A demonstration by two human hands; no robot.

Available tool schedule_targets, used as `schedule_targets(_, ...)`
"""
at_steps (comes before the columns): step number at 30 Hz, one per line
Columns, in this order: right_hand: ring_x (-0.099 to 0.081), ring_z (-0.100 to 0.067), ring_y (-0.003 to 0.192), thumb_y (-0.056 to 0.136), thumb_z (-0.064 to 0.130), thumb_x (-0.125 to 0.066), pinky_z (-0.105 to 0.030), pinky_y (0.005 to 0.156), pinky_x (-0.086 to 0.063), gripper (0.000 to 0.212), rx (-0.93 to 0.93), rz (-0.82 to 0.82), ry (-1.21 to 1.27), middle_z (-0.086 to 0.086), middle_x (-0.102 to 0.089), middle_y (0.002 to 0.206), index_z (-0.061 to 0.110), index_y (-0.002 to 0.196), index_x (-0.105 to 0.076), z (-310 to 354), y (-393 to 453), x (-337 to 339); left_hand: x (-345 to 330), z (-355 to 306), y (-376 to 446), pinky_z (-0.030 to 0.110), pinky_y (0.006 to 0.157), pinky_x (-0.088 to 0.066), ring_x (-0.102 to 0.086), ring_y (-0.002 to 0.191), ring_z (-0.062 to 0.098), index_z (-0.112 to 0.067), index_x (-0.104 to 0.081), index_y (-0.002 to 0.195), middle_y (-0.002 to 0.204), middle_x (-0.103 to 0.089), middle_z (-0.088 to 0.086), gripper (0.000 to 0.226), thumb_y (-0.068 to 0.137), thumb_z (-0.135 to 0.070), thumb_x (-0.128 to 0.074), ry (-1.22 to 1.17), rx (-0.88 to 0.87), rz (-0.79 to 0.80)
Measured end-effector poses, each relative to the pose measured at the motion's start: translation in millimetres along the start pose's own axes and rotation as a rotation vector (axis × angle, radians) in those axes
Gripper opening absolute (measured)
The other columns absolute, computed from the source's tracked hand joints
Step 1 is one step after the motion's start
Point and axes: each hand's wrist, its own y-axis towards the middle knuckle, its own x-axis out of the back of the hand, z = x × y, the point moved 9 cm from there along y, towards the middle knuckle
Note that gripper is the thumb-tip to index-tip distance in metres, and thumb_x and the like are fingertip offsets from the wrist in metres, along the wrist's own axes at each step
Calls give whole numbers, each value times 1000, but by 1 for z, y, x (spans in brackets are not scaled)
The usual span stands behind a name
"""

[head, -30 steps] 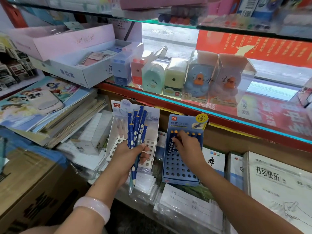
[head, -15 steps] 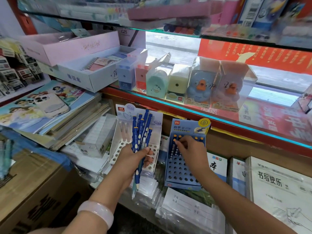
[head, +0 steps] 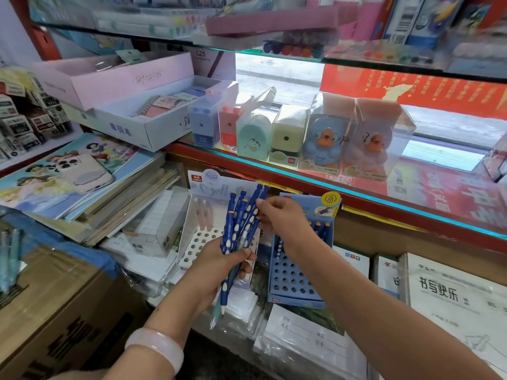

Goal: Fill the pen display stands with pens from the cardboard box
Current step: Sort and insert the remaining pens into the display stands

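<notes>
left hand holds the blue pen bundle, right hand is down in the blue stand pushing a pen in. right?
Not quite. In the head view the right hand is not in the blue stand; it pinches a pen at the top of the blue pen bundle. The left hand does hold the bundle.

Left hand (head: 219,266) is curled around a bunch of blue pens (head: 241,229), palm turned up-ish, pale bangle (head: 156,349) on that wrist. Right hand (head: 282,218) reaches across from the right, fingertips pinching the top of one pen.
</notes>
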Motion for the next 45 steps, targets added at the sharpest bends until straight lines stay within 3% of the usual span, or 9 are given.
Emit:
schedule_targets(7,-63,-9,61,94,16,-54,-22,68,-57,10,239,-256,141,-4,-65,73,7,92,-60,38,-3,71,1,4,3,19,48,-47,-55,50,11,-5,-59,88,63,-67,2,11,91,2,-51,10,3,-23)
schedule_targets(13,-66,-11,75,92,20,-57,-23,68,-53,12,441,-293,-584,2,-68,84,10,98,-61,29,-24,90,7,4,7,19,48,-46,-53,51,12,-5,-60,89,69,-65,8,11,91,1,-51,-53,-7,-81)
schedule_targets(16,-63,-23,79,92,21,-57,-36,70,-51,17,427,-252,-757,-9,-68,88,4,97,-59,6,-25,83,7,6,7,18,47,-46,-53,50,12,-5,-60,88,69,-65,8,12,91,2,-51,-60,-2,-93)
schedule_targets(20,-59,-22,73,93,20,-56,-30,63,-46,18,419,-242,-779,-10,-65,83,2,94,-57,-10,-24,76,8,7,7,17,47,-47,-55,48,10,-6,-60,87,67,-67,6,12,91,2,-51,-48,-6,-94)
schedule_targets(23,-60,-26,74,93,19,-55,-40,67,-50,16,391,-212,-798,-14,-67,86,4,92,-55,-20,-20,69,10,7,8,18,47,-47,-55,47,9,-5,-60,88,67,-67,6,12,91,2,-51,-46,-9,-98)
schedule_targets(28,-59,-26,70,94,20,-55,-29,61,-40,17,358,-188,-866,-15,-66,82,3,95,-56,-35,-10,65,8,7,8,18,46,-46,-55,46,9,-4,-59,87,69,-65,8,11,91,2,-51,-41,-3,-93)
schedule_targets(34,-63,-26,78,94,24,-54,-29,66,-46,22,219,-140,-972,-14,-69,88,5,103,-60,-63,-1,67,7,6,7,18,46,-46,-55,47,10,-3,-59,90,67,-65,7,9,91,2,-51,-35,-2,-83)
schedule_targets(40,-61,-18,70,93,28,-56,-33,66,-50,20,353,-269,-812,-6,-68,81,9,95,-64,-22,-19,68,5,5,5,20,48,-47,-56,50,12,-3,-59,92,66,-67,4,9,91,2,-52,-25,-8,-57)
schedule_targets(45,-65,-11,86,95,29,-52,-27,81,-55,16,173,24,-239,2,-69,89,19,97,-64,10,-10,19,-5,2,-1,21,51,-48,-57,52,11,-5,-61,90,69,-69,4,11,90,1,-52,21,-19,32)
